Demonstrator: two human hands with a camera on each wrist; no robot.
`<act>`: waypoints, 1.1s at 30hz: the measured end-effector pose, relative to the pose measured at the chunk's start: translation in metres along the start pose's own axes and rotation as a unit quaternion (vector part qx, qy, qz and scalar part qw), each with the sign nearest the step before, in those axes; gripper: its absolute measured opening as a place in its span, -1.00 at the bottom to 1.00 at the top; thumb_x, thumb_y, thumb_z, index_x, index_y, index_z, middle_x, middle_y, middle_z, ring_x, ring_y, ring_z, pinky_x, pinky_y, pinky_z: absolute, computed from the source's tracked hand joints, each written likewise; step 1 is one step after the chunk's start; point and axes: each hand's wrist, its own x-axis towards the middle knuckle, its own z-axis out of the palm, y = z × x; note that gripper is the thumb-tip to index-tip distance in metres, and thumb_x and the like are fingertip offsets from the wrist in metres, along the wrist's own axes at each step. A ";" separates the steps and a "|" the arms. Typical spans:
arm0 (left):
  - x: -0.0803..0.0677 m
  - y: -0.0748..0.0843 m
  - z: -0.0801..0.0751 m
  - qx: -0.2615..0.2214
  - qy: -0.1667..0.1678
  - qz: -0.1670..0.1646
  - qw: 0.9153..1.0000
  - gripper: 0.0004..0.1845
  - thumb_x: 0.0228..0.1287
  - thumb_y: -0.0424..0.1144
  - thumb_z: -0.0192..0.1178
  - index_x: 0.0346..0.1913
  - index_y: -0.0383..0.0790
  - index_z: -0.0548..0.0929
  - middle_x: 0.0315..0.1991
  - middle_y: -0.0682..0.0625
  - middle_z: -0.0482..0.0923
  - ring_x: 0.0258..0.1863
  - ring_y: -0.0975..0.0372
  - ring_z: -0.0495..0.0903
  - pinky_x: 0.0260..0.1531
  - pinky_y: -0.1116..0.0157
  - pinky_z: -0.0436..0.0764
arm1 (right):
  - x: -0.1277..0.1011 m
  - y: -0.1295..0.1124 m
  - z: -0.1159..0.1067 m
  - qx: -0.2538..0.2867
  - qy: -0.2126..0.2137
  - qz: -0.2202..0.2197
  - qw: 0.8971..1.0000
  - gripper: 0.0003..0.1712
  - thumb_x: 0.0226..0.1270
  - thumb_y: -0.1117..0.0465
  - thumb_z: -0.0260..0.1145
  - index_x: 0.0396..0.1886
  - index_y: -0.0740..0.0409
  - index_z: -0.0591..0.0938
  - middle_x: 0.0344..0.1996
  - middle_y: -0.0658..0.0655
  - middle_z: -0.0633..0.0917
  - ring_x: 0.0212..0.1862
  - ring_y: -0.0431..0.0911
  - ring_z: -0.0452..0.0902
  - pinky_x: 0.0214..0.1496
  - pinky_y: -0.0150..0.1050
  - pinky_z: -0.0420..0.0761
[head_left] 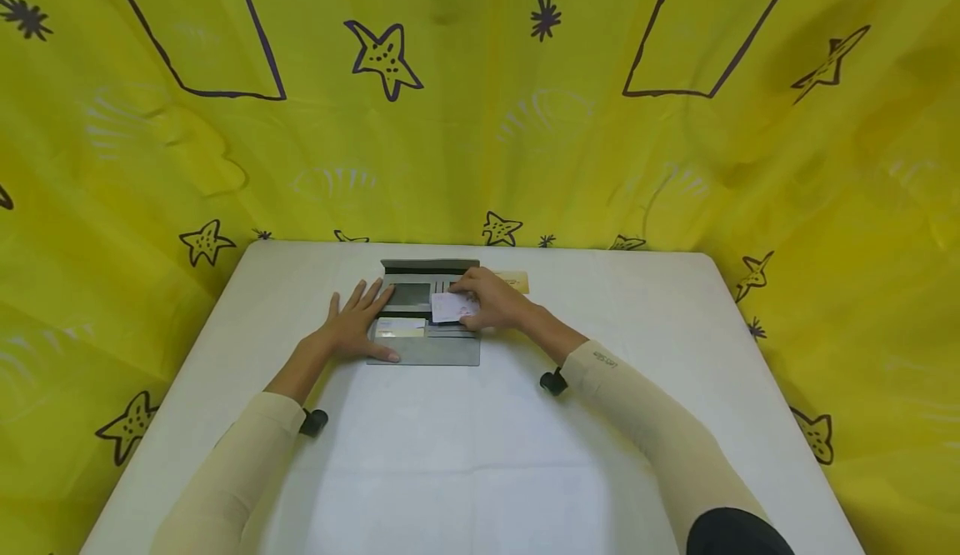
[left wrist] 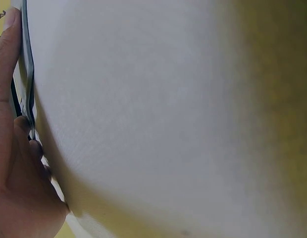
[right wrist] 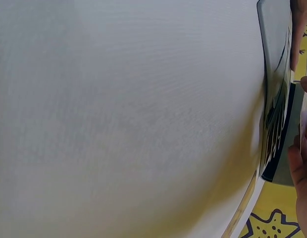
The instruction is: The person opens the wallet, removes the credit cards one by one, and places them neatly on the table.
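Note:
A grey wallet (head_left: pixel 450 351) lies opened out near the table's far edge, its card slots facing up. My left hand (head_left: pixel 348 327) is spread along its left side, thumb resting on the lower panel and fingertips at the upper left edge. My right hand (head_left: pixel 491 298) pinches a pale printed card (head_left: pixel 450 307) over the right-hand slots. Another light card (head_left: pixel 400 327) sits in the lower left slot. In the right wrist view the wallet (right wrist: pixel 276 44) appears edge-on, with the right hand (right wrist: pixel 303 163) holding the thin card beside it.
A yellowish card or slip (head_left: pixel 516 281) lies on the table just right of the wallet, partly behind the right hand. The white table (head_left: pixel 465 455) stands against a yellow curtain (head_left: pixel 450 155) with drawn starfish.

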 end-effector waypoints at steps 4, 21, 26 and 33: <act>0.001 0.000 0.000 0.006 -0.004 -0.003 1.000 0.46 -0.06 0.43 0.52 0.72 -0.16 -0.09 0.72 -0.22 -0.34 0.66 -0.21 -0.41 0.43 -0.41 -0.48 | -0.002 0.002 -0.001 -0.008 0.003 -0.003 1.000 -0.34 0.17 0.17 0.57 0.29 0.23 0.69 0.10 0.17 0.62 0.05 -0.02 0.47 0.09 -0.19 0.55; 0.001 -0.001 0.002 0.006 -0.006 -0.003 1.000 0.46 -0.07 0.44 0.51 0.72 -0.19 -0.07 0.72 -0.24 -0.32 0.65 -0.23 -0.40 0.42 -0.42 -0.46 | -0.014 0.021 -0.006 -0.018 0.022 0.013 1.000 -0.37 0.15 0.17 0.54 0.26 0.22 0.70 0.06 0.16 0.62 0.05 -0.01 0.47 0.11 -0.16 0.55; 0.001 0.000 0.001 0.007 -0.008 -0.004 1.000 0.46 -0.07 0.45 0.50 0.72 -0.18 -0.08 0.72 -0.23 -0.32 0.65 -0.22 -0.40 0.42 -0.42 -0.45 | -0.020 0.029 -0.008 -0.012 0.026 0.013 1.000 -0.36 0.15 0.14 0.50 0.26 0.25 0.70 0.08 0.16 0.63 0.06 -0.01 0.48 0.11 -0.13 0.56; 0.000 0.000 0.001 0.004 -0.002 -0.002 1.000 0.46 -0.07 0.44 0.51 0.72 -0.19 -0.07 0.72 -0.23 -0.31 0.65 -0.23 -0.39 0.42 -0.43 -0.44 | -0.027 0.042 -0.014 -0.005 0.034 0.024 0.999 -0.37 0.13 0.13 0.52 0.24 0.22 0.70 0.11 0.15 0.63 0.08 0.00 0.47 0.15 -0.11 0.54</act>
